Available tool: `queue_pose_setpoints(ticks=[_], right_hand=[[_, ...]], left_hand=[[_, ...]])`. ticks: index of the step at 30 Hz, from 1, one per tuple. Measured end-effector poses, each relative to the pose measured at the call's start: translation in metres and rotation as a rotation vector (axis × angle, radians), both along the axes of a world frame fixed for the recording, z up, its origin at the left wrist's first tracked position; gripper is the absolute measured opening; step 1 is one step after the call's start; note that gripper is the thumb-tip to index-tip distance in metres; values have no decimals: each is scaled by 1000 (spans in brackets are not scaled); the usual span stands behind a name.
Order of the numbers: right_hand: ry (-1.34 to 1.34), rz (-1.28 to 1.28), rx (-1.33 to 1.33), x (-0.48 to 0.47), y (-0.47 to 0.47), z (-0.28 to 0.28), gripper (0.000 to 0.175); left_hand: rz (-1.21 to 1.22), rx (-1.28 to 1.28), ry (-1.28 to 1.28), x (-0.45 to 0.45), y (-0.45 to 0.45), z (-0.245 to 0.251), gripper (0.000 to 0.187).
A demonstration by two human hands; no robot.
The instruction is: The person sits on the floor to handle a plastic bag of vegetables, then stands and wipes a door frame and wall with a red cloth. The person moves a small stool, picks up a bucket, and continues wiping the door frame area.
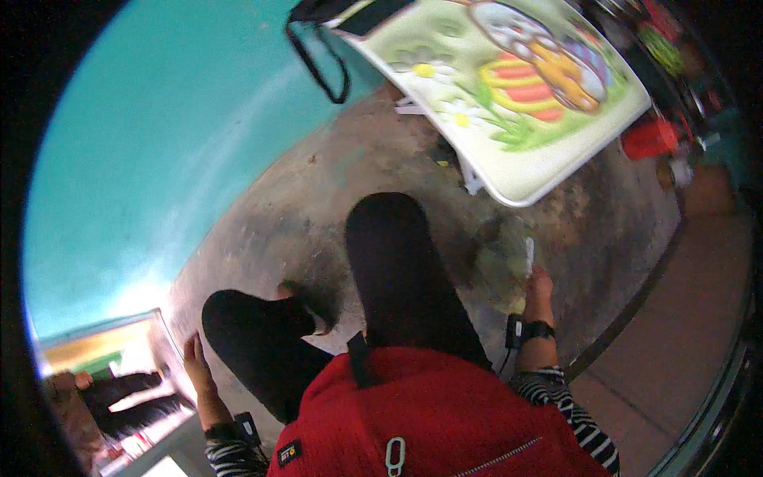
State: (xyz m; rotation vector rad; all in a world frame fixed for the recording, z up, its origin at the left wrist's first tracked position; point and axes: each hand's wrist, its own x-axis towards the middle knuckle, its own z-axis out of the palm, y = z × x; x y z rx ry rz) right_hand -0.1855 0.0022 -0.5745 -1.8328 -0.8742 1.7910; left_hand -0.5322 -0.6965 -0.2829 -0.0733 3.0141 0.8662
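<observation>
My right hand (539, 286) is at the right of my knees, closed on a thin white object (529, 253) whose kind the blur hides. Around that wrist are a dark watch and a small black device with a cable. My left hand (195, 358) hangs at the lower left beside my knee, fingers extended, with nothing visible in it. Ahead of me stands a low folding table (572, 149) with a printed top showing flowers and a striped egg. A red garment or bag (417, 411) with a zip and a pale clip covers my front.
A turquoise wall (161, 149) rises at the left above the concrete floor (268, 226). Blurred items, one a red container (650, 139), stand at the upper right. A black strap loop (343, 83) hangs by the table's far corner. Another person's dark-clothed legs (131, 387) show at the lower left.
</observation>
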Motion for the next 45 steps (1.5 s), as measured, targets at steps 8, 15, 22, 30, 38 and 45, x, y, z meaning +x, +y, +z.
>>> queue_pose_setpoints(ticks=[8, 15, 22, 30, 38, 45], right_hand=[[-271, 457, 309, 4, -17, 27, 20], [-1055, 1197, 639, 27, -5, 21, 32], [-597, 263, 121, -12, -43, 129, 29], [-540, 81, 9, -69, -81, 279, 16], [-590, -33, -97, 7, -53, 344, 19], [-548, -293, -93, 41, -15, 356, 19]], left_hand=[[-653, -252, 94, -40, 120, 44, 40], [-851, -229, -102, -80, 126, 35, 42], [-995, -130, -434, -124, 128, 30, 42], [-1096, -72, -551, -121, 174, 39, 40], [-1134, -410, -524, -118, 223, 66, 47], [-1049, -615, -484, -160, 216, 145, 42]])
